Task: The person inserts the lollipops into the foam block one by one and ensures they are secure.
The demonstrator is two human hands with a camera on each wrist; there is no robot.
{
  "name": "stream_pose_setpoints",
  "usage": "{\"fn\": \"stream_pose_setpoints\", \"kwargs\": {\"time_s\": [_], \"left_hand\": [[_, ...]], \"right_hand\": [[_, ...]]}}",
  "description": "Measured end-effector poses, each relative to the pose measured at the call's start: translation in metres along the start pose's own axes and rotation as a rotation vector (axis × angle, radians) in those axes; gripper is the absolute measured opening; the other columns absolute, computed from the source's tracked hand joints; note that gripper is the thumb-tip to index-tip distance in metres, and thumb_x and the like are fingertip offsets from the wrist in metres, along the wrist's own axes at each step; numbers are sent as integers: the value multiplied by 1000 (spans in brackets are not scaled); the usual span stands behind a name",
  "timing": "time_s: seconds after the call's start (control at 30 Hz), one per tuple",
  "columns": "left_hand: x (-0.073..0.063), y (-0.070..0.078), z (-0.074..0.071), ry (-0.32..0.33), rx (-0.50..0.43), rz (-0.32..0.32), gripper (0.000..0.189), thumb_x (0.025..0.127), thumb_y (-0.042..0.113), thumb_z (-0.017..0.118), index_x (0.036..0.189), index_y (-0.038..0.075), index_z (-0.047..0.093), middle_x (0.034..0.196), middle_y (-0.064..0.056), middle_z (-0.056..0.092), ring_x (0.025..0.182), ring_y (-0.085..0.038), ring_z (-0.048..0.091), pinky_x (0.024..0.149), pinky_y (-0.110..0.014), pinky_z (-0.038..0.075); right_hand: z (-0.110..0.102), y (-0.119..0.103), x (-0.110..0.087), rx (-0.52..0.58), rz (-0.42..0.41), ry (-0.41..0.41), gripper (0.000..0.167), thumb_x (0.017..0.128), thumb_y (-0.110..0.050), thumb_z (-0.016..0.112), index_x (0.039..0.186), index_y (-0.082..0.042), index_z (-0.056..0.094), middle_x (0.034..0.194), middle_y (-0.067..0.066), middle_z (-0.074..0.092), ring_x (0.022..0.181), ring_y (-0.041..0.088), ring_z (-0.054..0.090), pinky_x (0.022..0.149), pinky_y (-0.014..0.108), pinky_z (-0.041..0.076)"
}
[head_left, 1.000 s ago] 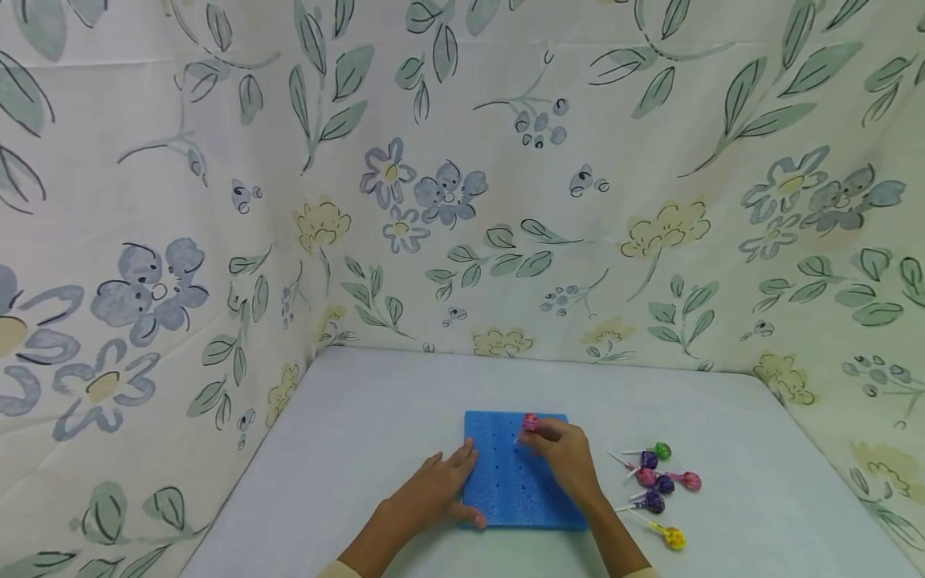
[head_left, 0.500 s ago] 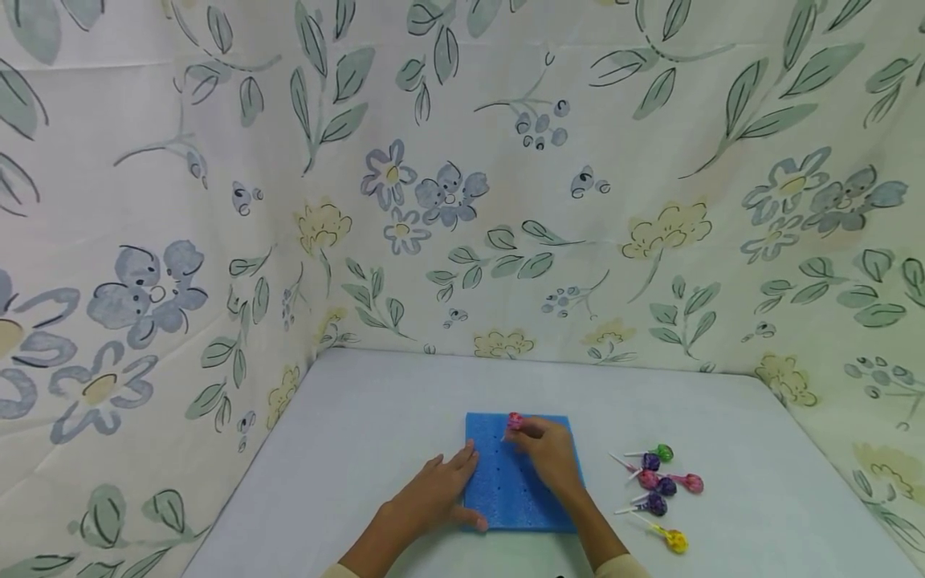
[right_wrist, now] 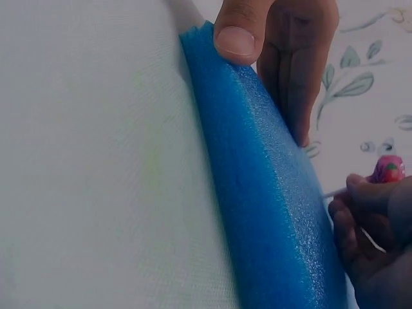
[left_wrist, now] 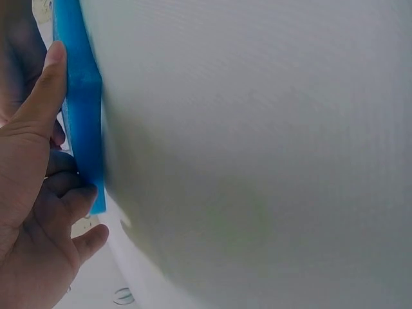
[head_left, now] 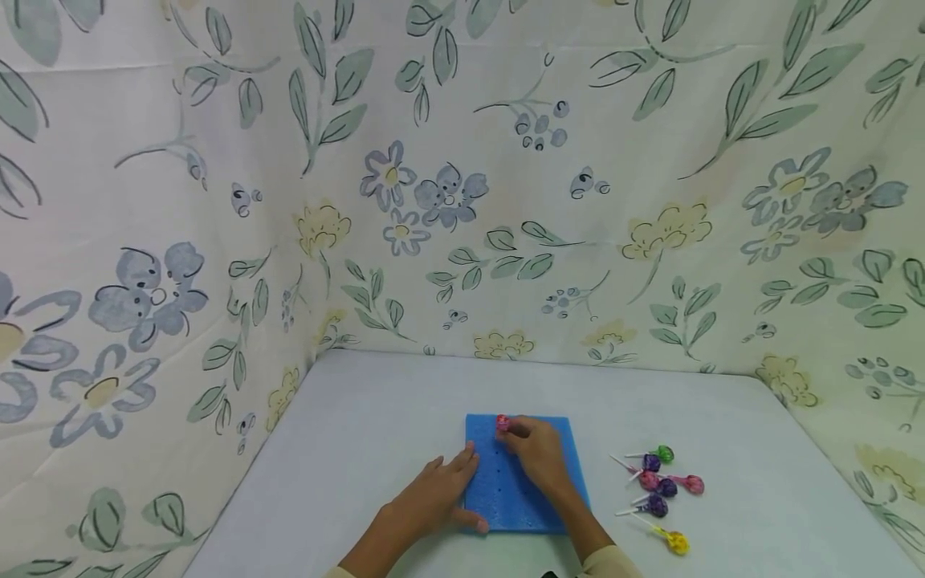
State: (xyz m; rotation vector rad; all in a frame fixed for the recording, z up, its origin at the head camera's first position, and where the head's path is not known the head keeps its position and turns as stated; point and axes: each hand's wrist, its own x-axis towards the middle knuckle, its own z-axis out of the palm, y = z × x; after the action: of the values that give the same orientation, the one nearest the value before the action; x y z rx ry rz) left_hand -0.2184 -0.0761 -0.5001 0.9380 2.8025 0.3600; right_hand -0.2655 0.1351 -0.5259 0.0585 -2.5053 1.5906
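A blue foam block (head_left: 506, 506) with rows of small holes in its top lies on the white table. My left hand (head_left: 433, 494) rests along its left side, fingers and thumb spread against the edge; the left wrist view shows the thumb and fingers touching the foam (left_wrist: 87, 109). Over the block's far left part, my right hand (head_left: 538, 453) pinches a pink-wrapped lollipop (head_left: 503, 422) just below its head. In the right wrist view the lollipop's white stick (right_wrist: 335, 192) points at the foam's top; whether its tip is inside a hole cannot be told.
Right of the block lie several loose lollipops: a green one (head_left: 665, 454), purple ones such as this purple lollipop (head_left: 656, 505), pink ones such as this pink lollipop (head_left: 694, 484), and a yellow one (head_left: 677, 543). Floral cloth (head_left: 506, 281) hangs behind the table and at both sides.
My right hand has moved left across the foam block with the pink lollipop, toward the far left row of holes. My left hand has stayed in place.
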Motion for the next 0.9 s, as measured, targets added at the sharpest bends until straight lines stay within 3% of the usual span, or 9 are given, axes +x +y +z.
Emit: {"fn": "stream_pose_setpoints", "kwargs": {"time_s": [0.23, 0.5, 0.73, 0.9], "left_hand": [[-2, -2, 1, 12, 1, 17, 106, 84, 65, 78, 160, -2, 43, 169, -20, 38, 151, -33, 47, 119, -58, 42], [2, -1, 2, 4, 2, 15, 107, 84, 65, 77, 160, -1, 42, 169, -19, 37, 152, -32, 46, 120, -58, 41], [2, 1, 3, 9, 3, 10, 107, 83, 66, 77, 160, 0, 42, 169, -19, 38, 151, -32, 47, 119, -57, 42], [0, 2, -2, -5, -30, -5, 107, 83, 65, 78, 160, -1, 42, 169, -19, 36, 152, -35, 45, 121, -58, 40]], "right_hand": [[5, 4, 3, -50, 6, -7, 8, 94, -10, 81, 102, -8, 83, 99, 7, 80, 76, 13, 67, 64, 23, 56], [2, 5, 4, -84, 10, 2, 10, 94, -12, 81, 103, -7, 84, 102, 8, 81, 85, 17, 69, 71, 28, 59], [-12, 6, -6, 38, 3, -10, 28, 93, -8, 81, 120, -3, 78, 115, 14, 79, 102, 27, 76, 80, 32, 65], [-34, 8, -17, 50, 81, -10, 29, 93, -15, 82, 121, -9, 79, 116, 6, 79, 106, 22, 75, 88, 33, 63]]}}
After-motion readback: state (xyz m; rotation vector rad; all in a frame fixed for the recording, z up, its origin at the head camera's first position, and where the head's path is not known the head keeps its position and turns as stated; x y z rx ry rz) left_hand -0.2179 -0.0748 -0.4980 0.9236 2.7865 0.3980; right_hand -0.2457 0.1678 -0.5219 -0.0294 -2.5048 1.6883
